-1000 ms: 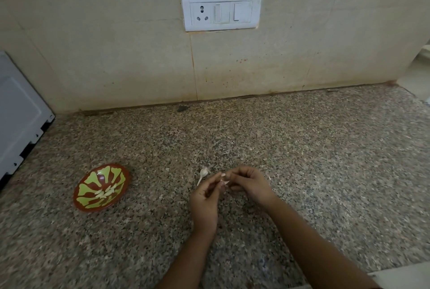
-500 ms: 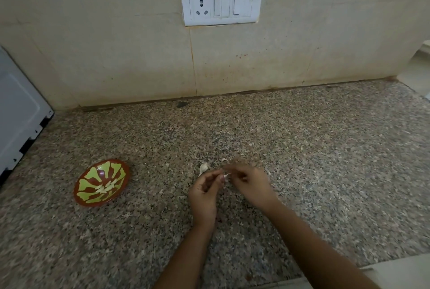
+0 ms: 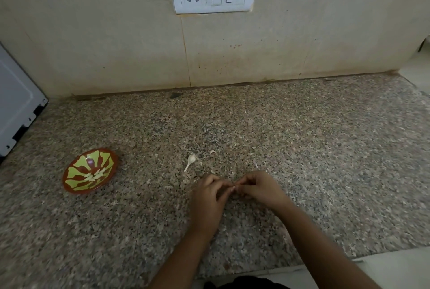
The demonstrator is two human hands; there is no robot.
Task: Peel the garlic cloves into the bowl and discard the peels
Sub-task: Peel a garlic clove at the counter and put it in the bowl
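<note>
1. The garlic clove (image 3: 233, 187) shows only as a pale speck, pinched between the fingertips of the left hand (image 3: 209, 195) and the right hand (image 3: 258, 188). Both hands are curled, meet at the tips, and are clamped on it just above the counter (image 3: 302, 149).
2. Beyond the left hand's fingertips, a little way off, a long-tailed peel (image 3: 190, 161) lies on the counter. A smaller scrap (image 3: 213, 151) lies beyond the point where the hands meet.
3. Well to the left of the left hand sits the bowl (image 3: 93, 157), with peeled cloves (image 3: 95, 175) lying in its middle.
4. The fingers hide nearly all of the clove, so I cannot tell how much skin is left on it. At the far left, a white appliance (image 3: 14, 102) is cut off by the frame edge.
5. Half a second ago the left fingertips were just beside the long-tailed peel. Now the hands are nearer the person and there is a clear gap. A second ago the smaller scrap was not visible.
</note>
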